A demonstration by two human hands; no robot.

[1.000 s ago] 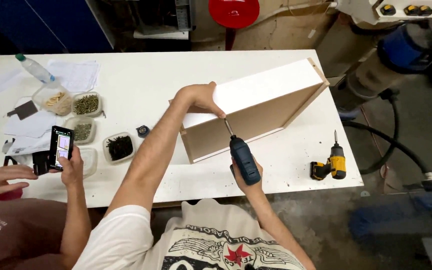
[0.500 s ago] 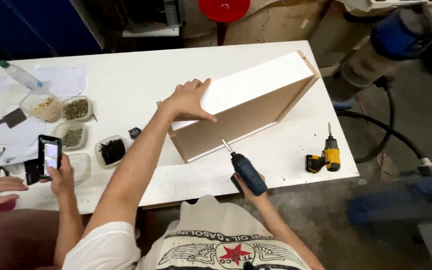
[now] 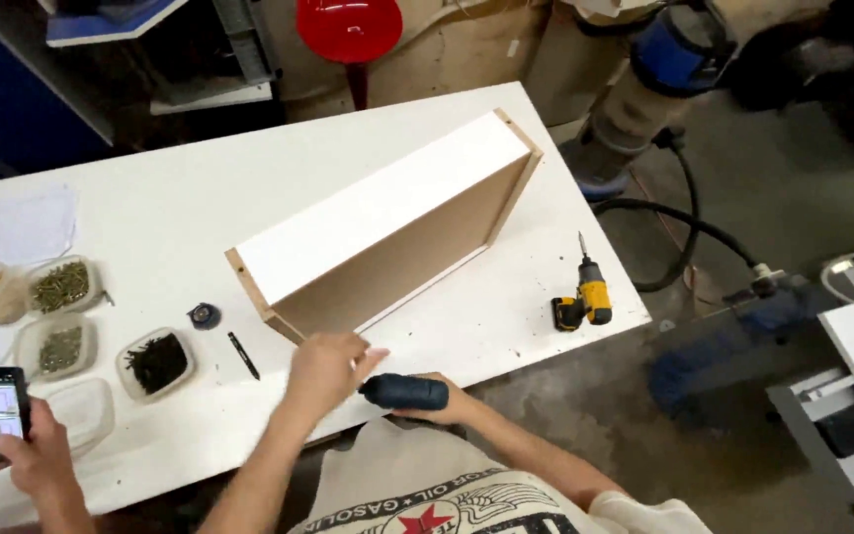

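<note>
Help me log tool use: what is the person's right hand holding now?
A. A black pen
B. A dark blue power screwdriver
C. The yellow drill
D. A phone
B: the right hand grips the dark blue power screwdriver at the table edge, while the yellow drill lies untouched.

The left hand (image 3: 326,368) hides the dark blue drill's (image 3: 405,393) tip — the red lamp (image 3: 348,25) (top edge) is cut off.

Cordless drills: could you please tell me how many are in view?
2: a dark blue cordless drill in the right hand, and a yellow-and-black cordless drill lying near the white table's right edge.
</note>
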